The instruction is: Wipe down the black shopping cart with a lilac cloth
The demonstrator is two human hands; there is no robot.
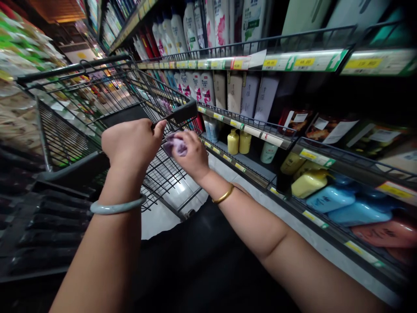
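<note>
A wire shopping cart (97,95) stands in front of me in a store aisle. My left hand (132,141) is closed around the cart's dark handle bar (180,112), a pale green bangle on its wrist. My right hand (192,154) sits just right of it near the handle's end, fingers curled around a small crumpled purple item (176,145), a gold bangle on its wrist. What the purple item is cannot be told.
Store shelves (293,61) run along the right, stocked with white bottles, two yellow bottles (239,141), blue packs (342,204) and yellow price tags. Packaged goods (19,56) fill the left side. Pale tiled floor (169,208) shows beneath the cart.
</note>
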